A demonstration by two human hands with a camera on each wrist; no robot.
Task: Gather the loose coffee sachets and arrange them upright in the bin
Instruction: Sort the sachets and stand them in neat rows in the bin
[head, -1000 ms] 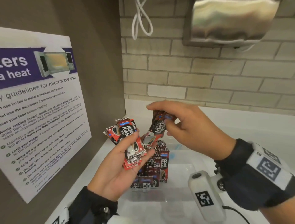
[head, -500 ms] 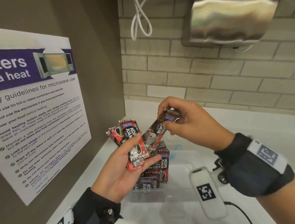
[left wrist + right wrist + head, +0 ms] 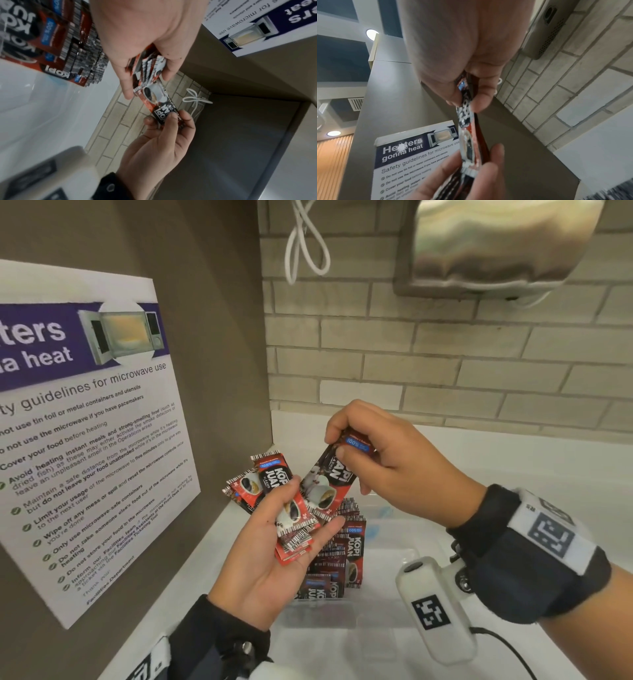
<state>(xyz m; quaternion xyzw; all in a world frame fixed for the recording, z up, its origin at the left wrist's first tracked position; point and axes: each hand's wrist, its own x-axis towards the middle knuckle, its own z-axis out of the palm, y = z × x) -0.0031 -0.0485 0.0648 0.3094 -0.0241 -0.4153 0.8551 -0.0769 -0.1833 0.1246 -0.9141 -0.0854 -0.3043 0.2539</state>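
My left hand (image 3: 305, 515) lies palm up above the bin and holds a fan of several red-and-black coffee sachets (image 3: 270, 477), with its thumb pressing on top. My right hand (image 3: 337, 445) pinches the top end of one more sachet (image 3: 325, 487), whose lower end rests on that fan. The left wrist view shows the same sachet (image 3: 154, 94) stretched between both hands. In the right wrist view the sachet (image 3: 467, 142) hangs down from the pinch. Under the hands, a row of sachets (image 3: 352, 546) stands upright at the left end of the clear plastic bin (image 3: 359, 621).
A microwave safety poster (image 3: 85, 422) hangs on the grey side wall, close on the left. The bin stands on a white counter (image 3: 513, 460) against a brick wall. A steel dispenser (image 3: 496, 244) and a looped white cord (image 3: 305, 244) hang above.
The right hand has curled tighter on its sachet's top and set the lower end onto the fan in the left hand. The left hand has hardly moved.
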